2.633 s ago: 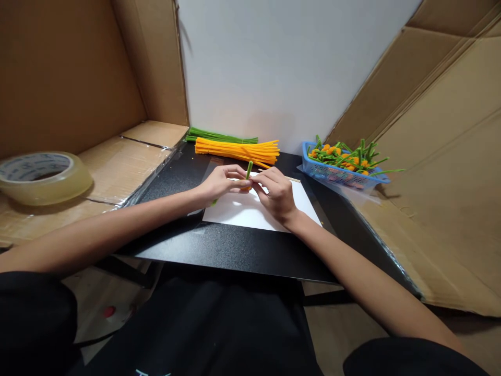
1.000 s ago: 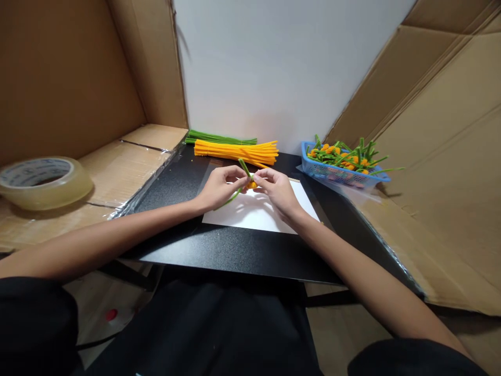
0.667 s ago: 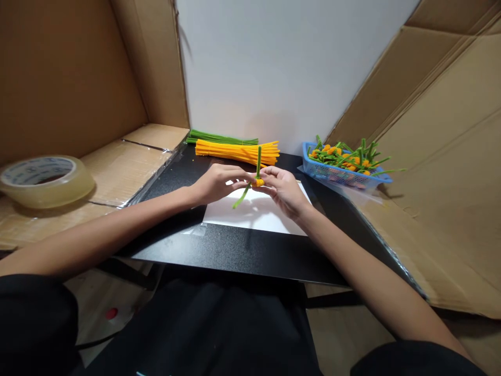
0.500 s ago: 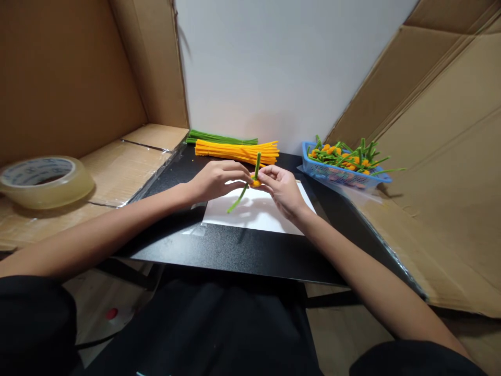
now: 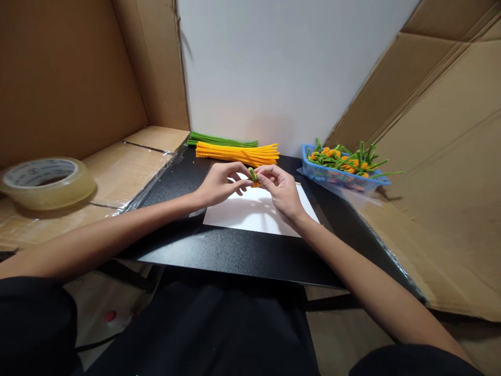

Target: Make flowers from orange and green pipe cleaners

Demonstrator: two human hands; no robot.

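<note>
Pinched from either side by the thumb and fingertips of the left hand (image 5: pixel 219 184) and those of the right hand (image 5: pixel 284 194), a small green-and-orange piece (image 5: pixel 254 178) is held, both grips nearly closed on it and the other fingers loosely curled. It is held up off the black surface (image 5: pixel 235 256), over the far part of a white sheet (image 5: pixel 262 214), about midway between the sheet's left and right edges. Its texture is fuzzy. At the top, a short bright green part with a rounded tip is shown; below, a compact orange part is partly covered by the fingers, so its full shape cannot be told.

Nearest, dark clothing (image 5: pixel 203 324) is seen below the surface's near edge. The white sheet is laid flat around the middle of the surface and is crossed by soft shadows. Beyond the left edge, a wide roll of clear tape (image 5: pixel 80 190) is set on cardboard (image 5: pixel 113 167).

Farther off, along the far edge, a bundle of orange stems (image 5: pixel 237 153) is laid lengthwise; behind it, toward the far left corner, green stems (image 5: pixel 221 140) are bundled. At the far right corner, a blue mesh basket (image 5: pixel 332 176) is heaped with green-and-orange pieces. Farthest, a white panel (image 5: pixel 289 68) is seen upright.
</note>
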